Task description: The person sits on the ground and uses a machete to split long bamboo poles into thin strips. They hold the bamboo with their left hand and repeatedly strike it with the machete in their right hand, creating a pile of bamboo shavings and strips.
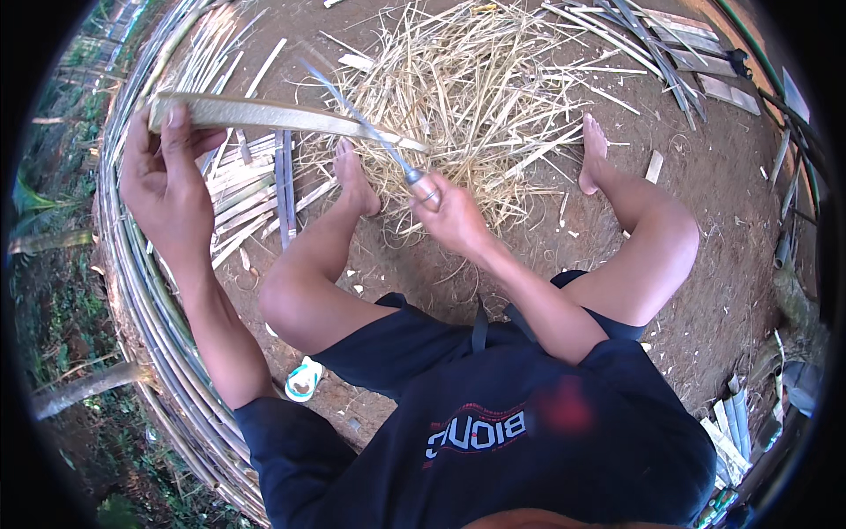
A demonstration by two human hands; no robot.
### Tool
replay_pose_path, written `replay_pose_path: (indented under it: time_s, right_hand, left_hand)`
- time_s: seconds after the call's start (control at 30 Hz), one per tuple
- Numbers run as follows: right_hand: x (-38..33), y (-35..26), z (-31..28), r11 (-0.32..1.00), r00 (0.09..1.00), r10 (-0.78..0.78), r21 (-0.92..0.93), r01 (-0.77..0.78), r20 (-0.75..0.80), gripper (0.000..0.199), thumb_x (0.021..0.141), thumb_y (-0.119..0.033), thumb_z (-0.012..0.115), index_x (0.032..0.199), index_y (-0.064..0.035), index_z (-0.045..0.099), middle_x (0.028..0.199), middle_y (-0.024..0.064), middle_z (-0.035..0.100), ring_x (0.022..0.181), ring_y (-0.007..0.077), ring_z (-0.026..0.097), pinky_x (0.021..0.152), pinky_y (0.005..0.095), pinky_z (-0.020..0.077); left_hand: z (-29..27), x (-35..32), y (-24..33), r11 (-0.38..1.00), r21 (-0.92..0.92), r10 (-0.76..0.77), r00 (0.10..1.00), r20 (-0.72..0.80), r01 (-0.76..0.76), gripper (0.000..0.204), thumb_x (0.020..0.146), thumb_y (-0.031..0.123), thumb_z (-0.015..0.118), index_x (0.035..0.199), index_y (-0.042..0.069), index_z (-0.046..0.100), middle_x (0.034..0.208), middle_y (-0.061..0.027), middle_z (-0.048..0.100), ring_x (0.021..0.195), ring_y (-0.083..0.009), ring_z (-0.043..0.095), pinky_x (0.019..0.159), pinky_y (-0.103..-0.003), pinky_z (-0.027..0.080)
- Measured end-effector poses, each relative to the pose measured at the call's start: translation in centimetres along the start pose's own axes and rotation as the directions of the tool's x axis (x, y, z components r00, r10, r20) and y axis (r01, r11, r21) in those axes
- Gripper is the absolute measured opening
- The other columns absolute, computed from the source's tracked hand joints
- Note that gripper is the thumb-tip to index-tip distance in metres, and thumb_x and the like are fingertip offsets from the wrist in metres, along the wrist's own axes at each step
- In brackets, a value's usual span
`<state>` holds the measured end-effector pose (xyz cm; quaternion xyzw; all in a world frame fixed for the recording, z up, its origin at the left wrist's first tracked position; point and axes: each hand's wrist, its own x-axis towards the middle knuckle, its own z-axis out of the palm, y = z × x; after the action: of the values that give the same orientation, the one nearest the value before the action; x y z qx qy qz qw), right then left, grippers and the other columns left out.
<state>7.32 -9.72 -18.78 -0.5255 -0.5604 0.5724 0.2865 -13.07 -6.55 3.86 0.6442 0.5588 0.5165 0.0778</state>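
Note:
My left hand (172,172) grips the near end of a pale split bamboo strip (264,115), thumb on its face and fingers behind it. The strip reaches rightward over the ground, narrowing toward its far end. In my right hand (454,216) is the handle of a knife (363,122), closed in my fist, with a metal collar below the blade. The long thin blade slants up and left, crossing the strip near its right end; whether it touches cannot be told. Below both lies a heap of straw-like bamboo shavings (467,97) between my bare feet.
Long bamboo poles (145,291) curve along the left side, with greenery beyond. Cut strips (242,198) lie beside my left leg. A white and teal sandal (304,379) rests on the dirt. Flat wooden pieces (692,44) and dark strips lie at the far right.

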Motion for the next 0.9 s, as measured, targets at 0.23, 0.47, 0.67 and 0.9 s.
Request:
replay_pose_path:
  time_s: [0.23,0.47,0.67,0.9]
  right_hand:
    - [1.3,1.9,-0.7,0.982,0.985,0.136,-0.142,-0.121,0.102,0.020,0.093,-0.015,0.056,0.111,-0.0068,0.055,0.067,0.0015,0.050,0.055,0.0096,0.050,0.046,0.0256,0.0447]
    - [5.1,12.2,-1.5,0.898,0.898,0.439,-0.042,-0.438,0.025,0.021,0.093,-0.015,0.055,0.112,-0.0047,0.055,0.070,0.0029,0.053,0.051,0.0088,0.048,0.043,0.0260,0.0428]
    - [2.1,6.6,0.3,0.991,0.990,0.134,0.000,-0.134,0.043,0.017,0.090,-0.020,0.061,0.101,-0.0073,0.058,0.068,0.0034,0.054,0.053,0.0135,0.049,0.052,0.0313,0.0440]
    - [4.6,5.7,-0.3,0.985,0.983,0.164,0.038,-0.167,0.078,0.015,0.087,-0.020,0.064,0.097,-0.0086,0.061,0.067,0.0035,0.058,0.062,0.0135,0.056,0.059,0.0313,0.0462]
  left_hand:
    - [-2.0,-0.6,-3.0,0.998,0.022,-0.054,0.998,-0.016,0.055,0.028,0.099,0.023,0.053,0.105,-0.004,0.058,0.087,-0.0122,0.065,0.074,-0.0193,0.068,0.068,-0.030,0.057]
    - [-1.5,1.1,-3.1,0.995,0.063,-0.072,0.997,-0.013,0.073,0.027,0.099,0.023,0.054,0.105,-0.003,0.058,0.087,-0.0117,0.066,0.074,-0.0201,0.068,0.070,-0.030,0.057]
    - [-2.1,2.2,-5.2,0.993,0.072,-0.093,0.995,-0.028,0.095,0.028,0.099,0.022,0.052,0.104,-0.004,0.058,0.087,-0.0120,0.064,0.075,-0.0190,0.067,0.070,-0.030,0.057]
    - [-2.2,2.1,-5.1,1.000,-0.025,0.018,0.999,0.048,-0.016,0.030,0.100,0.024,0.051,0.104,-0.005,0.058,0.091,-0.0137,0.062,0.075,-0.0195,0.066,0.070,-0.032,0.059]
